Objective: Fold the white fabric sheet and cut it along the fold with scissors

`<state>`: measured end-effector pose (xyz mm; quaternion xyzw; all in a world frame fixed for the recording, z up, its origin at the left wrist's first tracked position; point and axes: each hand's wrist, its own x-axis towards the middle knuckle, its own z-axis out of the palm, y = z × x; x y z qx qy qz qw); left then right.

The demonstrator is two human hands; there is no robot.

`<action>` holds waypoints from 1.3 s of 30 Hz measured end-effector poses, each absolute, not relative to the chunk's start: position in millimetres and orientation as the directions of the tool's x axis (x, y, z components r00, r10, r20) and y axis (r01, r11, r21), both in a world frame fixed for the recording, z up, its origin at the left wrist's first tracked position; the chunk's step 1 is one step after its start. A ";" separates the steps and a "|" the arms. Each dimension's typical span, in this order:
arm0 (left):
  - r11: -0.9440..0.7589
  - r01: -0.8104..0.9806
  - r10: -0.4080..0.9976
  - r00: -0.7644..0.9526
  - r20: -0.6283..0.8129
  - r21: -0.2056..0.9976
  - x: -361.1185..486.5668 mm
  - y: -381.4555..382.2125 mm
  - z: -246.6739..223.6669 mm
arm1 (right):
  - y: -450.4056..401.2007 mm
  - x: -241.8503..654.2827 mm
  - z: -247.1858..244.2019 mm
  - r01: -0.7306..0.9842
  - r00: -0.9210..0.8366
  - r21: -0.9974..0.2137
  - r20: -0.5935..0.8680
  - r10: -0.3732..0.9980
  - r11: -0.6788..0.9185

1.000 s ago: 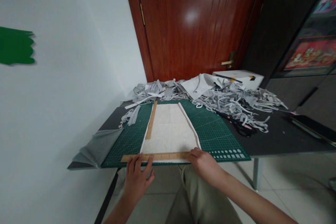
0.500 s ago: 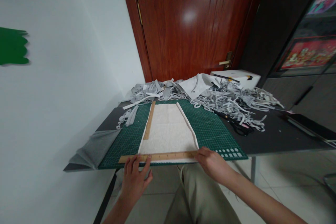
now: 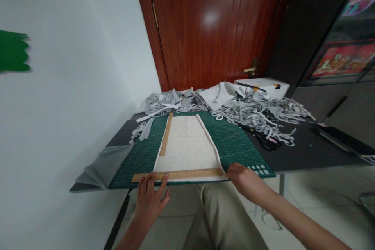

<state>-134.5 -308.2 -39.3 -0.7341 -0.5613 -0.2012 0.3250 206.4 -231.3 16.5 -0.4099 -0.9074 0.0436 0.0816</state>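
A piece of white cloth (image 3: 191, 146) lies spread on the green cutting mat (image 3: 240, 144), its right edge curled over. Across its near edge runs a wooden ruler (image 3: 187, 174), and a second wooden ruler (image 3: 165, 136) lies lengthwise along the cloth's left side. The fingers of my left hand (image 3: 151, 197) are spread and rest on the near ruler's left part. Just past that ruler's right end, my right hand (image 3: 246, 179) has its fingers closed on the near right corner of the cloth. Its fingertips are partly hidden.
Heaped grey and white fabric strips (image 3: 252, 107) line the table's back, with a white box (image 3: 272, 88) behind. Black scissors (image 3: 265, 140) lie right of the mat. Folded grey fabric (image 3: 108, 166) sits at the left edge, a dark phone-like device (image 3: 348, 140) at far right.
My right hand has shifted a little to the right, off the ruler's end, and the cloth's near right corner has stretched with it. My left hand stays on the ruler.
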 end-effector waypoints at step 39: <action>-0.339 0.940 0.736 0.294 0.610 -0.045 -153.8 -322.1 -33.7 | -231.3 64.5 -0.1 0.395 -0.632 -0.589 0.383 0.674 0.705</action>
